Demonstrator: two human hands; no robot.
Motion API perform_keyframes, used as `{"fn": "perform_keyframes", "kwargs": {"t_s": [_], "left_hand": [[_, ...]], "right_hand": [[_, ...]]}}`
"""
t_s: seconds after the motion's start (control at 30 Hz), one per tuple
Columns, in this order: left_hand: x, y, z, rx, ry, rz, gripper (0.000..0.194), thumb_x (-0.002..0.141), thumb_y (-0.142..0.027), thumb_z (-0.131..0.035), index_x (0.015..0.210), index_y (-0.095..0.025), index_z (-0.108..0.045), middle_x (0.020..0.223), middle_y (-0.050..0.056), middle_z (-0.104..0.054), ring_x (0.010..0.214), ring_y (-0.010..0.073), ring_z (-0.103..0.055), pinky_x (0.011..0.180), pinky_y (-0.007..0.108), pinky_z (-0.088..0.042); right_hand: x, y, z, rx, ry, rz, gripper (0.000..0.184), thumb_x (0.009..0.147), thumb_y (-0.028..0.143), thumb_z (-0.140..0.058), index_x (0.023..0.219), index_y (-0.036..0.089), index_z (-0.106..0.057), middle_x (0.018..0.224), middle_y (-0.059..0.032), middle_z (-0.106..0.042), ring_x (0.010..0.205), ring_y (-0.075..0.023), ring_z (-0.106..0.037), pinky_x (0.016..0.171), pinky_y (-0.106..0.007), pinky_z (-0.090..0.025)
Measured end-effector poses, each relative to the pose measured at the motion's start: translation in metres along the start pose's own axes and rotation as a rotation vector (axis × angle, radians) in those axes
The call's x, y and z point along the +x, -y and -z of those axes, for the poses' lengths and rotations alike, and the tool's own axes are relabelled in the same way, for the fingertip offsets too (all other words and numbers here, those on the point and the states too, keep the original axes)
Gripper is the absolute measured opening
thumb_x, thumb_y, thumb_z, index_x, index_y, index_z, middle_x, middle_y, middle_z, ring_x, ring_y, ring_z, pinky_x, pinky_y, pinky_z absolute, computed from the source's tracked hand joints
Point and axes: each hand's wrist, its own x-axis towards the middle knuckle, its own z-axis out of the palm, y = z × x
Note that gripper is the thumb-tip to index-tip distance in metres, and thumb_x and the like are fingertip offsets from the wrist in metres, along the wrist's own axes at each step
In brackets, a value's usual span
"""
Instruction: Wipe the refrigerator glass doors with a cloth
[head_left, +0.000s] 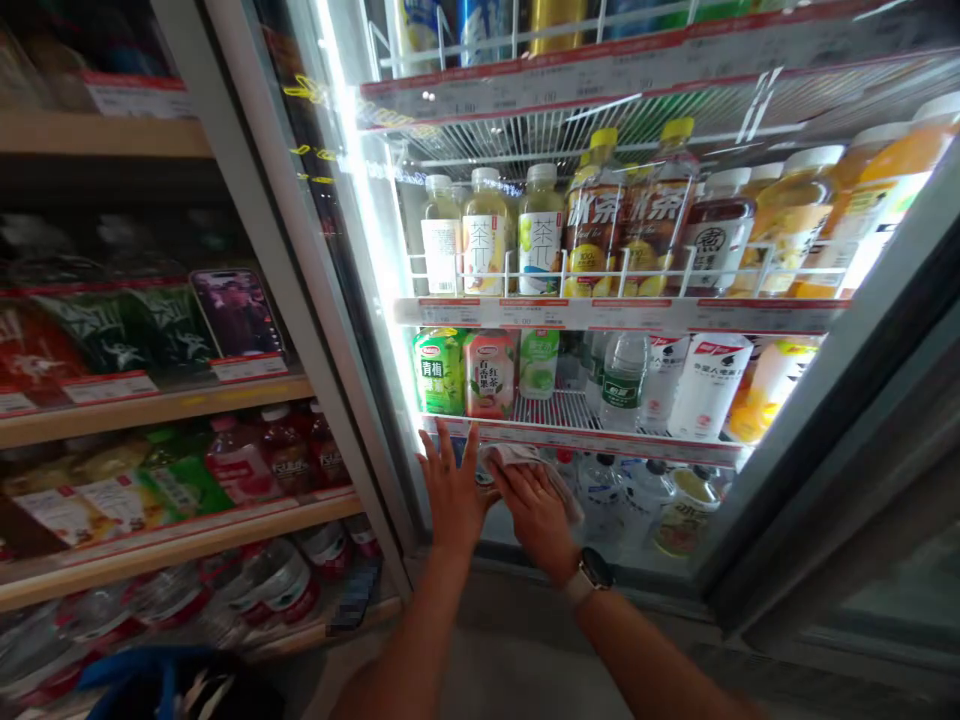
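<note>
While a lit drinks cooler (675,316) rises beyond both hands, wooden shelves (150,413) stand left. Fingers spread open, the left hand (455,500) nears the cooler's low shelf edge (637,444); the right hand (538,515), fingers straight, covers a pale cloth (517,454), its long axis slanting from upper left to lower right.

A watch (596,569) circles the right wrist (561,568); its face is dark and rounded, set in a dark case; its strap (578,589) is pale and plain; dial markings are too small to read; both forearms (429,612) are bare as far as they show; the left hand (455,492) is bare too.
</note>
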Motion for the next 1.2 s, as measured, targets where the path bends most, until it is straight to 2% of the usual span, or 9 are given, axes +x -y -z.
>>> {"fn": "perform_keyframes", "kwargs": {"t_s": [0.17,0.3,0.4,0.57,0.67,0.73,0.87,1.07,1.2], "left_hand": [[-0.001,0.0,0.0,0.0,0.017,-0.001,0.116,0.06,-0.048,-0.086,0.154,-0.03,-0.02,0.162,0.017,0.004,0.147,0.0442,0.005,0.109,0.069,-0.031],[-0.001,0.001,-0.002,-0.01,0.006,-0.012,0.128,0.052,-0.055,-0.087,0.155,-0.029,-0.016,0.162,0.018,0.007,0.147,0.0458,0.005,0.11,0.069,-0.031],[-0.001,0.002,-0.008,-0.051,-0.039,-0.055,0.124,0.059,-0.062,-0.08,0.156,-0.027,-0.011,0.163,0.018,0.004,0.148,0.0433,0.001,0.112,0.063,-0.034],[-0.001,0.005,-0.014,-0.116,-0.056,-0.081,0.083,0.092,-0.044,-0.053,0.155,-0.028,-0.002,0.164,0.013,-0.008,0.15,0.0326,-0.004,0.114,0.054,-0.036],[-0.002,0.005,-0.014,-0.173,-0.056,-0.068,0.068,0.099,-0.029,-0.039,0.155,-0.03,-0.001,0.164,0.009,-0.008,0.15,0.0287,0.0,0.117,0.052,-0.033],[-0.002,0.006,-0.013,-0.202,-0.06,-0.06,0.065,0.099,-0.025,-0.035,0.155,-0.028,-0.002,0.164,0.009,-0.009,0.15,0.0276,0.001,0.118,0.052,-0.031],[-0.002,0.006,-0.014,-0.233,-0.071,-0.07,0.065,0.1,-0.025,-0.035,0.155,-0.026,-0.003,0.164,0.01,-0.008,0.15,0.0271,0.0,0.119,0.051,-0.029],[-0.003,-0.006,-0.012,-0.233,-0.077,-0.008,0.066,0.099,-0.024,-0.036,0.155,-0.027,0.0,0.163,0.01,-0.007,0.15,0.0274,0.001,0.121,0.053,-0.024],[-0.004,-0.01,-0.01,-0.266,-0.058,0.011,0.067,0.098,-0.022,-0.037,0.155,-0.027,-0.001,0.163,0.009,-0.005,0.15,0.0276,0.002,0.121,0.053,-0.024]], "right_hand": [[0.007,-0.017,0.018,-0.05,-0.026,0.036,0.07,0.085,-0.001,-0.038,0.151,0.021,-0.037,0.136,-0.0074,-0.061,0.127,-0.0179,-0.054,0.114,-0.038,-0.037],[0.026,-0.041,0.05,-0.159,-0.296,-0.242,0.068,0.09,0.006,-0.035,0.156,0.02,-0.025,0.15,-0.0129,-0.047,0.142,-0.027,-0.039,0.117,-0.054,-0.029],[0.033,-0.047,0.055,-0.158,-0.435,-0.364,0.068,0.091,0.009,-0.034,0.157,0.019,-0.021,0.158,-0.0142,-0.034,0.148,-0.0328,-0.026,0.116,-0.063,-0.025],[0.012,-0.016,0.015,-0.096,-0.249,-0.245,0.074,0.087,0.004,-0.036,0.158,0.019,-0.018,0.153,-0.0132,-0.043,0.14,-0.0279,-0.042,0.116,-0.052,-0.033],[-0.006,0.006,-0.012,-0.042,-0.068,-0.046,0.079,0.082,-0.001,-0.036,0.156,0.02,-0.023,0.142,-0.0104,-0.056,0.126,-0.0221,-0.055,0.112,-0.042,-0.041],[-0.013,0.012,-0.021,-0.027,-0.038,0.03,0.079,0.079,-0.003,-0.035,0.155,0.02,-0.029,0.135,-0.0092,-0.062,0.121,-0.0204,-0.058,0.11,-0.04,-0.043],[-0.003,0.0,-0.006,-0.041,-0.055,0.033,0.077,0.082,-0.003,-0.033,0.155,0.02,-0.028,0.134,-0.0088,-0.062,0.121,-0.0199,-0.058,0.112,-0.041,-0.04],[0.04,-0.032,0.042,-0.135,-0.37,-0.305,0.07,0.09,0.009,-0.033,0.158,0.018,-0.017,0.155,-0.0141,-0.039,0.144,-0.0293,-0.034,0.117,-0.057,-0.027],[0.033,-0.019,0.026,-0.12,-0.347,-0.296,0.069,0.091,0.009,-0.033,0.158,0.02,-0.018,0.154,-0.0138,-0.041,0.143,-0.0288,-0.037,0.118,-0.057,-0.027]]}}
